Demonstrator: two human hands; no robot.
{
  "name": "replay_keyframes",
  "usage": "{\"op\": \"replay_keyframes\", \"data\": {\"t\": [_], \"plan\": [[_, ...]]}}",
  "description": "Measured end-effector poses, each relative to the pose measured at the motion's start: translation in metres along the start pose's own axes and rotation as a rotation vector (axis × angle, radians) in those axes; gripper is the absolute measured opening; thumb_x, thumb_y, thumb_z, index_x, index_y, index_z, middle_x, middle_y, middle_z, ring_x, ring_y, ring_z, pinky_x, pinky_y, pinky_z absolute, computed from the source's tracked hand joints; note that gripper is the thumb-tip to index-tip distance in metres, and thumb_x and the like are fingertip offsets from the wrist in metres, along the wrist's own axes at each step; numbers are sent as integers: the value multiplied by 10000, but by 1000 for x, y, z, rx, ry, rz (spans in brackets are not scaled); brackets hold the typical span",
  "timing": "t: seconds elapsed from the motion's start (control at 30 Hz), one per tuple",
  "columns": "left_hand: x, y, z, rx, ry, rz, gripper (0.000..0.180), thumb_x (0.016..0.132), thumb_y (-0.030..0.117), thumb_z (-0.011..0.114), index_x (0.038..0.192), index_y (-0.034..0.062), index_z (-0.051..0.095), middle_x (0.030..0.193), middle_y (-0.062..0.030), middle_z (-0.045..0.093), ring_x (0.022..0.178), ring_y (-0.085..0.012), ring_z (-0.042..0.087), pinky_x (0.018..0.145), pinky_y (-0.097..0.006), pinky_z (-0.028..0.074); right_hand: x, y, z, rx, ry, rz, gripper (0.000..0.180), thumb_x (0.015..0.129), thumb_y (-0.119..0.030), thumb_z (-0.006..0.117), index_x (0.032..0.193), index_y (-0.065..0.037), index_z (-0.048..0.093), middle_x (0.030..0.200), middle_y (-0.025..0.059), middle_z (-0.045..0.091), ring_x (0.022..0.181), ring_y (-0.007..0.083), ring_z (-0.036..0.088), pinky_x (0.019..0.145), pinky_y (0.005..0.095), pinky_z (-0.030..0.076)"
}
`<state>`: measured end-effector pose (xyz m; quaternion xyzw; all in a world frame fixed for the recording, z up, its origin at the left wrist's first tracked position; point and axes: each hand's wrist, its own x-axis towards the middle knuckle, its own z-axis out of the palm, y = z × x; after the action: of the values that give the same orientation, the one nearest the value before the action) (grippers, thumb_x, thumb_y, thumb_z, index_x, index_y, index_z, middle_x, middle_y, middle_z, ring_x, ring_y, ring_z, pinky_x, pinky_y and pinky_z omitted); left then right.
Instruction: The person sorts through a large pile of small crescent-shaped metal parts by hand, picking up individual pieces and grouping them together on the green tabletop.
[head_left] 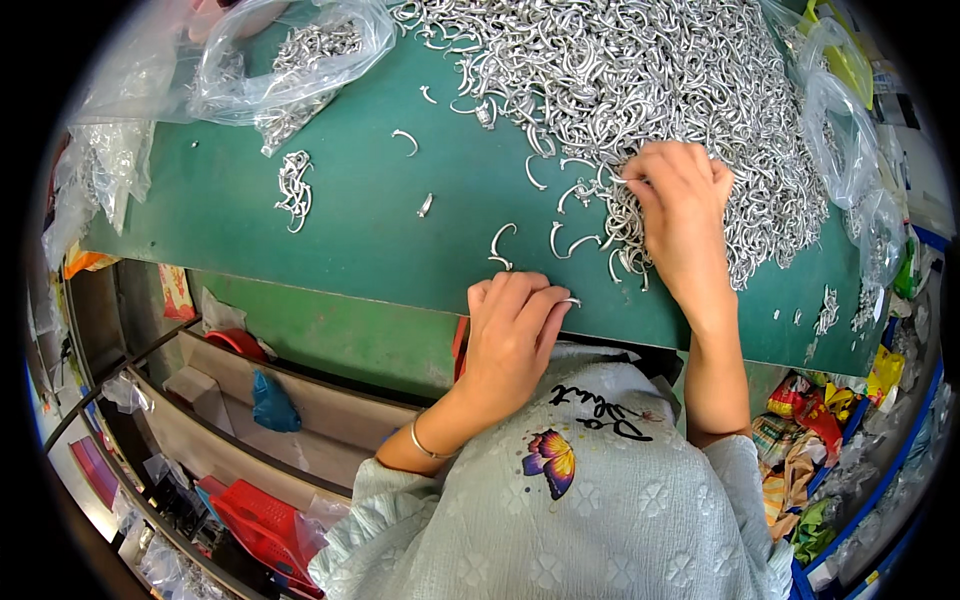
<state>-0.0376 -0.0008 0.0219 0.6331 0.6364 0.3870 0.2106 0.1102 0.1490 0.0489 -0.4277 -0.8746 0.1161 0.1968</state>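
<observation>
A large heap of small curved silver metal pieces [640,70] covers the far right of the green tabletop [350,230]. At the heap's near edge is my right hand [684,215], its thumb and fingers pinched on a curved metal piece [619,180] that pokes out to the left. My left hand [513,325] rests at the table's front edge with fingers closed. The end of a curved metal piece [572,301] shows beyond its fingertips; the rest is hidden. Just past that hand lies a loose curved piece [502,245], and several more are scattered between the two hands.
Clear plastic bags [290,75] of metal pieces stand at the far left, near a small separate pile [295,190]. Another clear bag [845,130] lines the right side. Below the table are a shelf with a blue bag [275,402], a red basket [260,525] and colourful wrappers [810,415].
</observation>
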Motion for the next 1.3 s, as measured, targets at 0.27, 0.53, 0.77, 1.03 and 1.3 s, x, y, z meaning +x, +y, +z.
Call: {"op": "replay_keyframes", "data": {"t": [0.27, 0.53, 0.77, 1.03, 1.3], "plan": [[0, -4, 0, 48, 84, -41, 217, 761, 10, 749, 957, 51, 665, 931, -62, 591, 851, -242, 558, 774, -365, 367, -39, -14, 1, 264, -61, -176, 93, 802, 2, 675, 872, -52, 644, 904, 60, 632, 872, 246, 564, 816, 375, 371], [1, -2, 0, 66, 90, -41, 199, 775, -5, 735, 957, 44, 670, 910, -67, 601, 834, -238, 562, 770, -346, 372, -40, -19, 2, 174, 30, -70, 223, 751, -69, 751, 961, -67, 677, 1000, 44, 613, 919, 237, 550, 801, 370, 374], [-2, -4, -3, 88, 136, -95, 239, 773, -33, 723, 991, 49, 670, 858, -41, 607, 789, -199, 572, 756, -330, 374, -47, -34, 5, 13, -80, -71, 264, 751, -131, 753, 983, -67, 644, 999, 33, 567, 951, 227, 508, 843, 400, 323], [4, 1, 8, 108, 126, -91, 291, 767, -36, 720, 1039, 51, 663, 823, -34, 587, 738, -198, 540, 714, -331, 362, -62, -48, 9, 0, -90, -27, 257, 757, -124, 746, 981, -46, 647, 914, 49, 564, 887, 231, 510, 808, 401, 329], [-4, 0, 9, 9, 120, -52, 256, 790, -29, 699, 1037, 11, 646, 935, -97, 616, 815, -274, 576, 718, -373, 418, -71, -52, -2, 258, -244, 92, 196, 780, -65, 719, 964, -33, 663, 855, 60, 592, 827, 240, 526, 739, 379, 356]]}}
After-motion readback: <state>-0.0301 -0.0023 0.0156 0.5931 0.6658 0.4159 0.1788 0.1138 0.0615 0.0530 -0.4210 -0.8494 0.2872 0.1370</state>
